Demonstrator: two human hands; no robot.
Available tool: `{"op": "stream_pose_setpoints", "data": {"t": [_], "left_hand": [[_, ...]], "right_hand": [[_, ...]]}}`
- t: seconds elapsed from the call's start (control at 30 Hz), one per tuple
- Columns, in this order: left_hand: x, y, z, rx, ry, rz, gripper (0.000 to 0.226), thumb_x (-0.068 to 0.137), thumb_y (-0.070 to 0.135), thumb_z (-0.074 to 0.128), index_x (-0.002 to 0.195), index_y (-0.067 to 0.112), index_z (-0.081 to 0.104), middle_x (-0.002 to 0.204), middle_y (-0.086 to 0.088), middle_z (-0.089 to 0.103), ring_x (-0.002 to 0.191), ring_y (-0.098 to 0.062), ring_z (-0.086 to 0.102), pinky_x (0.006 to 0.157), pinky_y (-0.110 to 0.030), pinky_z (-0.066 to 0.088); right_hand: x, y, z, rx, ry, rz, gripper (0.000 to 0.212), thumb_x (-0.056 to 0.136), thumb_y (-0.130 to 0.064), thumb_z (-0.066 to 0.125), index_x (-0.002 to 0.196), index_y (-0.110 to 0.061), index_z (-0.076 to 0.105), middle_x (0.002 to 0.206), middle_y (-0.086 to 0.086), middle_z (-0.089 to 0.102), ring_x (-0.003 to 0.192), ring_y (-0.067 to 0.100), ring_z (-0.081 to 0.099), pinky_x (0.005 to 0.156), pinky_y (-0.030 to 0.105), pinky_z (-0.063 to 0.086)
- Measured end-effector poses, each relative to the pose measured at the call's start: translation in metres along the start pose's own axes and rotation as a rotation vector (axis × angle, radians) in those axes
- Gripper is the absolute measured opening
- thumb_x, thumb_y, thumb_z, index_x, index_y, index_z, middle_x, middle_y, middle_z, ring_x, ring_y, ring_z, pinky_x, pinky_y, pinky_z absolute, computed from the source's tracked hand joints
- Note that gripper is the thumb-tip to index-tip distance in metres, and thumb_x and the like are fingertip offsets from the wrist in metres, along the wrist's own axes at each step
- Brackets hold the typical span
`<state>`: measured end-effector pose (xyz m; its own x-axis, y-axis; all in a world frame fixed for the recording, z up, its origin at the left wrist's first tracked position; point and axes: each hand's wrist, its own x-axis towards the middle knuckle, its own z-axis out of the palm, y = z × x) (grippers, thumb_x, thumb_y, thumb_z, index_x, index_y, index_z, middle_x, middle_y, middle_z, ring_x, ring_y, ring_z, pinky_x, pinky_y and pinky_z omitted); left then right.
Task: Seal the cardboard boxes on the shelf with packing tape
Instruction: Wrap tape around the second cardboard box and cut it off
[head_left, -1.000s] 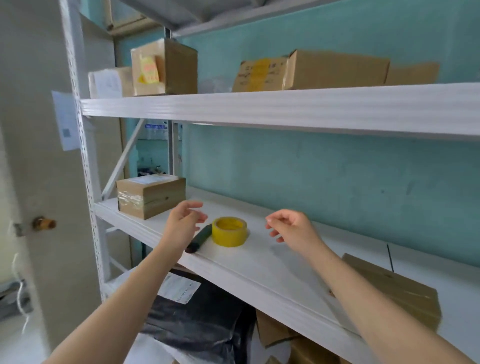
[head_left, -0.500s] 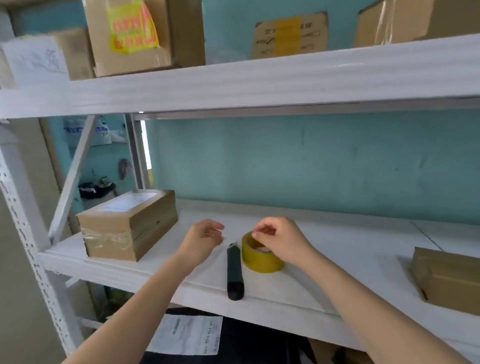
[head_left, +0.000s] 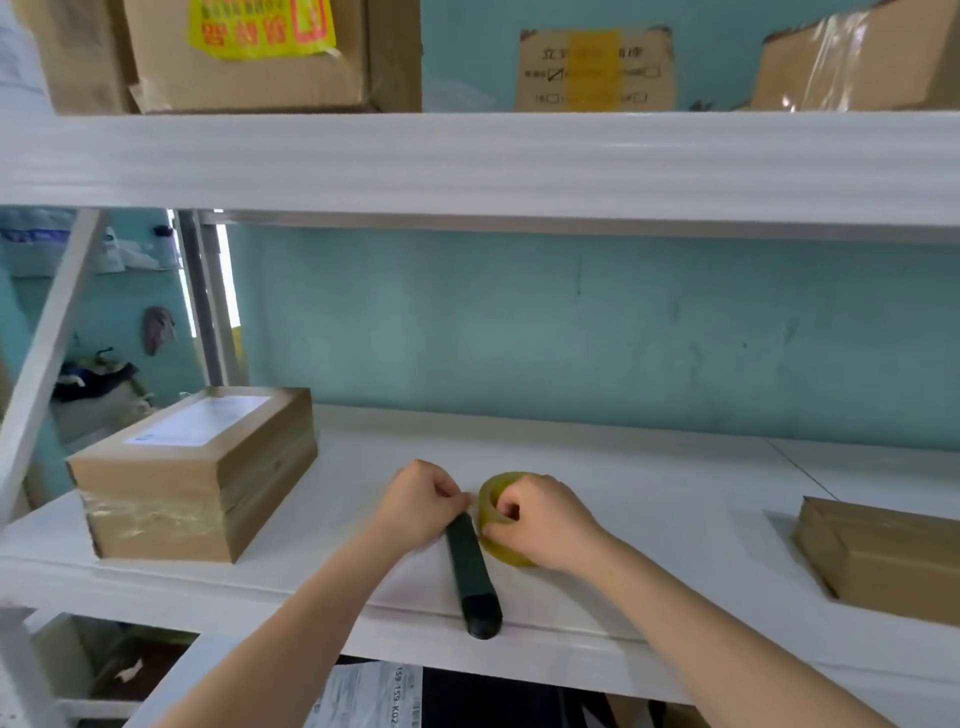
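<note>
Tape first: the right hand (head_left: 543, 522) is clamped on the yellow roll of packing tape (head_left: 501, 512), thumb hooked through the core, roll tipped up on edge on the middle shelf (head_left: 649, 493). Just left of that grip, the left hand (head_left: 418, 501) pinches narrow at the roll's outer edge, seemingly hunting the loose end, though what it has caught I cannot tell. Below both grips, a dark green cutter (head_left: 472, 577) lies touching the roll, its tip at the shelf lip.

Do this well, I'd say, by holding the roll steady, lifting the end with a fingernail and peeling straight so the strip doesn't split.

Boxes wait either side: a labelled box (head_left: 197, 467) well left of the hands, already banded with clear tape, and a plain box (head_left: 883, 556) well right.

Writing? A slip (head_left: 363, 696) under the hands reads "159 159 K02"; the yellow sticker (head_left: 260, 26) overhead is too blurred to read.
</note>
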<state>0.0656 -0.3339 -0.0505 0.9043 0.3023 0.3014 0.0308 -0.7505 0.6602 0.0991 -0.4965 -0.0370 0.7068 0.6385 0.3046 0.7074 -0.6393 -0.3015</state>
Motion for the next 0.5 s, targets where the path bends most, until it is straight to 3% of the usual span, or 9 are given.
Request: {"op": "stream_pose_setpoints", "data": {"t": [0.17,0.3,0.4,0.5], "left_hand": [[-0.001,0.012,-0.004,0.197,0.064,0.053,0.011,0.077,0.02,0.059,0.067,0.015,0.058,0.074,-0.005,0.062,0.079,-0.028,0.059,0.066,-0.03,0.046],[0.0,0.029,-0.009,0.478,0.12,0.227,0.013,0.081,0.015,0.047,0.07,0.01,0.042,0.084,-0.018,0.063,0.081,-0.04,0.058,0.058,-0.033,0.035],[0.0,0.032,-0.024,0.516,0.076,0.418,0.013,0.087,0.012,0.044,0.076,0.01,0.037,0.083,-0.021,0.06,0.076,-0.042,0.055,0.057,-0.036,0.029],[-0.001,0.032,-0.041,0.395,0.032,0.575,0.011,0.091,0.01,0.046,0.084,0.001,0.047,0.074,-0.021,0.058,0.067,-0.039,0.054,0.058,-0.042,0.036]], "right_hand": [[-0.009,-0.007,-0.009,-0.094,0.115,0.037,0.041,0.072,-0.031,0.055,0.05,-0.013,0.026,0.05,0.004,0.024,0.052,0.021,0.026,0.044,0.03,0.019],[-0.013,-0.009,-0.023,-0.097,0.243,-0.027,0.037,0.07,-0.03,0.054,0.052,-0.011,0.028,0.054,0.006,0.031,0.059,0.024,0.034,0.045,0.027,0.024],[-0.016,-0.009,-0.04,-0.102,0.274,-0.048,0.04,0.073,-0.034,0.058,0.052,-0.012,0.033,0.051,0.006,0.032,0.059,0.026,0.034,0.045,0.029,0.022],[-0.022,-0.003,-0.059,-0.072,0.257,-0.094,0.034,0.078,-0.038,0.061,0.064,-0.008,0.054,0.059,0.006,0.052,0.063,0.028,0.046,0.054,0.035,0.035]]}}
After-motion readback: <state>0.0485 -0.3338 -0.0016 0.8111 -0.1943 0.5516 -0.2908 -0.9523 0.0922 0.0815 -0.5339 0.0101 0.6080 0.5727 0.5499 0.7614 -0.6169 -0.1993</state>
